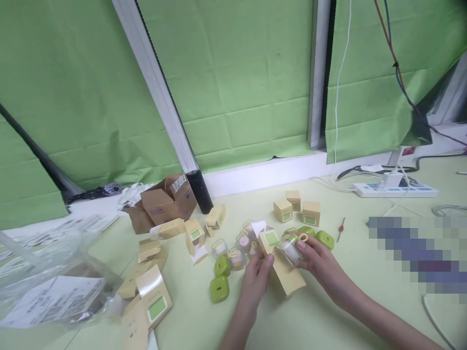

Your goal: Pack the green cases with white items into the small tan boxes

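Observation:
My left hand [258,272] grips the lower left side of an opened tan carton [282,272] with a green label and a raised white flap. In my right hand [315,253] is a small clear case [291,249] with a yellow loop, held against the carton's right side. Several similar clear cases, one of them a clear case [237,257], lie left of the carton. Two green square lids [219,288] rest in front of them. More green lids [324,239] sit behind my right hand.
Three closed small boxes [311,214] stand at the back. Opened cartons [156,296], a brown cardboard box [168,201] and a plastic bag [54,291] are on the left. A black cylinder [199,191], a red tool [341,229] and a power strip [397,189] are also there.

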Motion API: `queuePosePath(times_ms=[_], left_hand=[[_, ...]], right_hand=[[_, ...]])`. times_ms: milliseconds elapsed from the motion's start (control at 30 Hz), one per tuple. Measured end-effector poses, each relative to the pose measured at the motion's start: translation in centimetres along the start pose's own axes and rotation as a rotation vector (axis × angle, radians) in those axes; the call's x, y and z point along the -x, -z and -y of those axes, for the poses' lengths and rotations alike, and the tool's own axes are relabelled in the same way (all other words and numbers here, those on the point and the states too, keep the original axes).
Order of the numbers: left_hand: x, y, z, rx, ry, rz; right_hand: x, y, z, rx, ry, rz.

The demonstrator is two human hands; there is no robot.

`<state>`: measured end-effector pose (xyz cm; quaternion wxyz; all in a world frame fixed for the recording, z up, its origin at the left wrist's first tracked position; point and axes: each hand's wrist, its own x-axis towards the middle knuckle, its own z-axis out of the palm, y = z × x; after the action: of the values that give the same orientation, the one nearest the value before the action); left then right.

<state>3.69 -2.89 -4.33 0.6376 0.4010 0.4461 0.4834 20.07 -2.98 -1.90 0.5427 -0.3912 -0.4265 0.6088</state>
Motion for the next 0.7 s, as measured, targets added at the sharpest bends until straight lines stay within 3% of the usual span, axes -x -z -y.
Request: queuePosePath(times_ms=[133,267,333,400,567,700], left_hand=[[0.7,-0.2,-0.6,0.072,-0.153,0.051],[1.6,-0.3,-1.1,0.203,-0.262,-0.007],[1.9,-0.4,-1.4,0.281,-0.296,0.023],[2.2,-0.5,-1.6,0.327,-0.303,0.078],[2.4,-0.9,-1.9,0.27,-0.306,0.131],[2.0,-1.3,-1.5,0.239,-0.328,-0.04]], right_hand=[[-0.1,0.3,0.0,0.005,0.027,-0.017],[-0.8,1.1,-0.8,0.03,0.082,-0.179],[-1.0,1.6,-1.3,0.063,0.039,-0.227],[-0.9,1.7,-1.5,0.079,-0.055,-0.194],[0.1,0.4,-0.4,-0.073,-0.22,0.028],[0.3,-0.1,0.4,-0.181,-0.175,0.111]])
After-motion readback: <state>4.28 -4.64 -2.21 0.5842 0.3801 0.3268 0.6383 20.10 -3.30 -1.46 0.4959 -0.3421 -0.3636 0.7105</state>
